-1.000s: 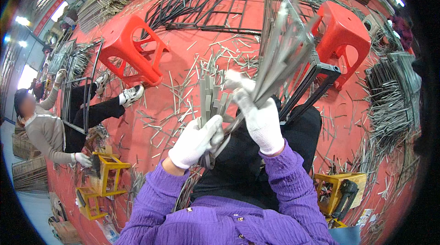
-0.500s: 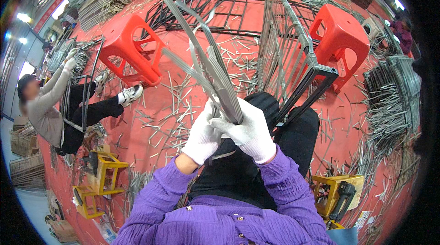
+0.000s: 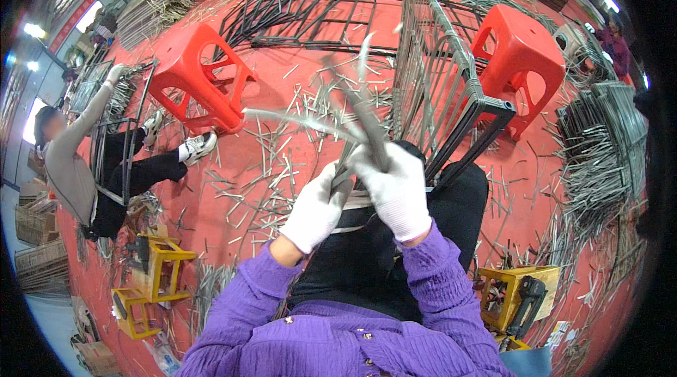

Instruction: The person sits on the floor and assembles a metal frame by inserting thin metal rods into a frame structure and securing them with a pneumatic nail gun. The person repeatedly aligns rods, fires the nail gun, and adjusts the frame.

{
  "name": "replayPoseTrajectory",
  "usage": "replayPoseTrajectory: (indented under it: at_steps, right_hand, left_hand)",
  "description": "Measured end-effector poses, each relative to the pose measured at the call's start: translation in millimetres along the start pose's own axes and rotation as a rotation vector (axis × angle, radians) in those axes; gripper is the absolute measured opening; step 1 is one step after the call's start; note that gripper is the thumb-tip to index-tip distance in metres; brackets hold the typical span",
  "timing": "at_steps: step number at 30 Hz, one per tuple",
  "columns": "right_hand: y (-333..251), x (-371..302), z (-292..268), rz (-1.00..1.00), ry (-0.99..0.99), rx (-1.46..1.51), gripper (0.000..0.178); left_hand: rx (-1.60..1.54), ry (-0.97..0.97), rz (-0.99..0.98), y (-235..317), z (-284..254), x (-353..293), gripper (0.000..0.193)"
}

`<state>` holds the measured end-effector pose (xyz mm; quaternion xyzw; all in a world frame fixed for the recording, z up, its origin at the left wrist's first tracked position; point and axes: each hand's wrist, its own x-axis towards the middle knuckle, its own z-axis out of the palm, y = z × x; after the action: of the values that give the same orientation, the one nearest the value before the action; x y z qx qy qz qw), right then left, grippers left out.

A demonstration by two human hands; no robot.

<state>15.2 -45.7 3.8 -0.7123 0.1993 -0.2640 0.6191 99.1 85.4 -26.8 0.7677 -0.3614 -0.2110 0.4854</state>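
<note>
Right hand (image 3: pixel 396 190) grips grey strips (image 3: pixel 369 125); left hand (image 3: pixel 312 209) too

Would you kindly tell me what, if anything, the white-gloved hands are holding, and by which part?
The right hand grips flat, slender grey strips near their lower ends; the left hand holds grey strips too, but exactly where cannot be told.

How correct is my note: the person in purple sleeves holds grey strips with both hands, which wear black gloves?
The gloves are white, not black, as the head view shows. The left hand and right hand hold grey strips; the sleeves are purple.
</note>
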Motion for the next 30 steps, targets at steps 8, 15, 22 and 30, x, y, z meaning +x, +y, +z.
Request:
replayPoseTrajectory:
  at_steps: [8, 15, 22, 30]
  right_hand:
    - [5.4, 25.0, -20.9, -0.13, -0.469, 0.127, 0.033]
    - [27.3, 25.0, -20.6, -0.001, -0.264, 0.183, 0.037]
    - [37.6, 33.5, -22.0, -0.041, -0.217, 0.246, 0.038]
    - [19.2, 4.1, -1.0, 0.062, -0.534, -0.017, 0.032]
  left_hand:
    - [-0.286, -0.432, -0.31, 22.5, -22.9, -6.4, 0.04]
    - [-0.188, -0.374, -0.345, 26.4, -22.1, -5.6, 0.023]
    - [-0.499, -0.055, -0.463, 8.9, -27.5, -5.1, 0.018]
    - [-0.382, 0.115, -0.077, 37.9, -41.3, 17.7, 0.027]
